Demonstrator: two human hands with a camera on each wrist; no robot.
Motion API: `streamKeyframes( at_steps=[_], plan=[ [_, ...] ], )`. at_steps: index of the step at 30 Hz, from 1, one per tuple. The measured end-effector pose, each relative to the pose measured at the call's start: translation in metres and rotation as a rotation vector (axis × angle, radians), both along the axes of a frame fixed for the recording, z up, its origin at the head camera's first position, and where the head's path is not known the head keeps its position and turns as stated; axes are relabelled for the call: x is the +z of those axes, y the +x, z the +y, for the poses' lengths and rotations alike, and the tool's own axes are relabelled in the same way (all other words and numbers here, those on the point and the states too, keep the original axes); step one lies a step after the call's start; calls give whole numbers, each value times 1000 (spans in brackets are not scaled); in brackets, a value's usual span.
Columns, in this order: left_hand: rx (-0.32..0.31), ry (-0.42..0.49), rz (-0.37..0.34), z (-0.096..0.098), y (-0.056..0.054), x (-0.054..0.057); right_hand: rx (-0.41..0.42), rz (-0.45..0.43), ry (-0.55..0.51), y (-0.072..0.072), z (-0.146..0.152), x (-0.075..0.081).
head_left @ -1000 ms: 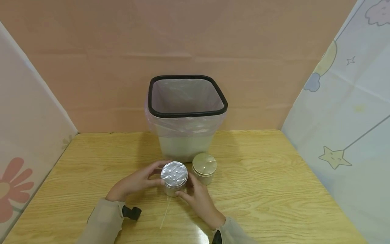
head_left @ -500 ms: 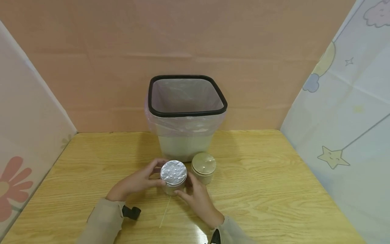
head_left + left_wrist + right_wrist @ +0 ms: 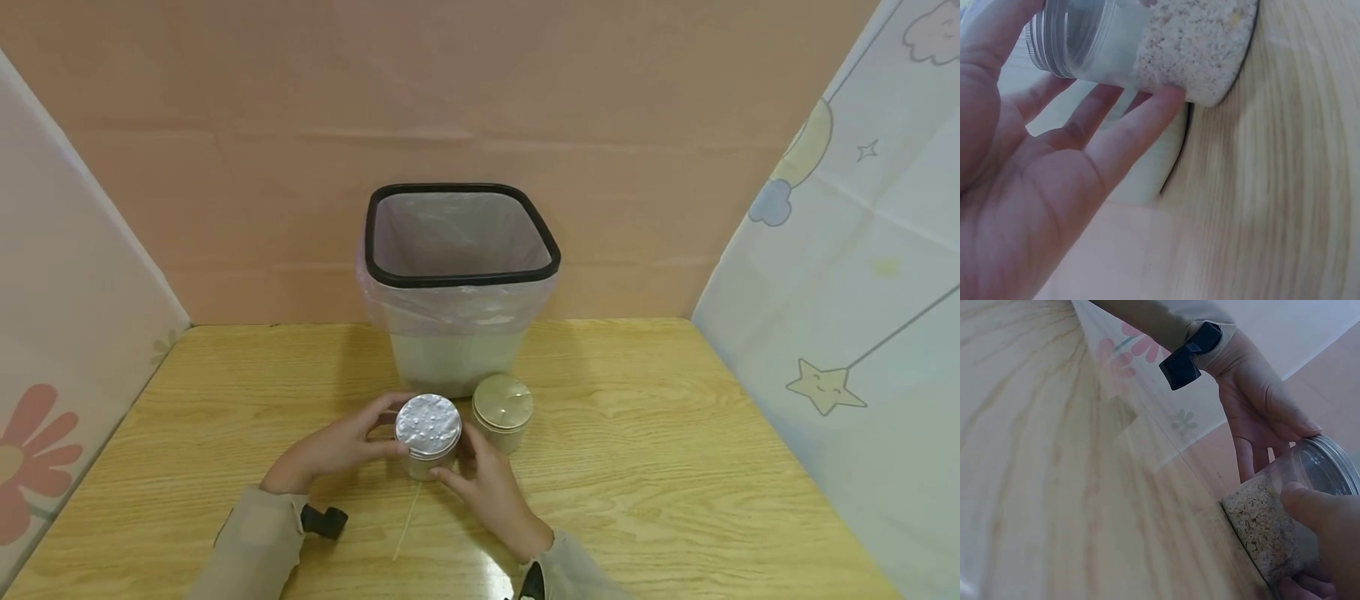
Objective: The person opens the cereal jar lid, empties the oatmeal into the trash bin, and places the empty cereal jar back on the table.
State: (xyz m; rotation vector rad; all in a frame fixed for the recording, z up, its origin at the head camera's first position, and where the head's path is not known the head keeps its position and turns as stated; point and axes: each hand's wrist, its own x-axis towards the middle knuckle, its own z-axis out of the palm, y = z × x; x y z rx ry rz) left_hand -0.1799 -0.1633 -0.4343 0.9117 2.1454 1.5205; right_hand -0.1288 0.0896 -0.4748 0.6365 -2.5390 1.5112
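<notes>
A clear jar with a dimpled silver top [image 3: 428, 423] stands on the table between both hands. Its lower part holds pale, coarse grains [image 3: 1200, 47], and the upper part is see-through. My left hand [image 3: 337, 448] grips the jar from the left, thumb near the lid band and fingers behind. From the right, my right hand [image 3: 491, 493] holds the jar's side, its thumb [image 3: 1307, 503] across the front wall. Just right of the right fingers stands a second jar with a gold top [image 3: 504, 404].
Behind the jars stands a waste bin with a black rim [image 3: 461, 282] and a pinkish plastic liner [image 3: 465, 308]. A thin pale strip [image 3: 407, 523] lies on the wooden table [image 3: 660, 467] in front of the silver-topped jar. Patterned sheets [image 3: 862, 275] hang at the sides.
</notes>
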Motion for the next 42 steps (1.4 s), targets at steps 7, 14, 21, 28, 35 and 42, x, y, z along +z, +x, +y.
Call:
streamKeyframes(
  at_steps=[7,14,21,28,35,42],
  plan=[
    [22,-10,19,2,2,1,8,-12,-41,0,-1,0],
    [47,1,0,3,1,-1,10,-29,-100,-1,-2,1],
    [-4,35,-8,1,-3,-6,6,-42,-105,0,-1,0],
    [7,16,-19,1,-1,-3,11,-43,-113,-1,-2,1],
    [33,-11,3,4,2,1,14,-42,-115,-1,-2,0],
    [35,6,25,8,1,2,14,-40,-119,-1,-1,-1]
  ],
)
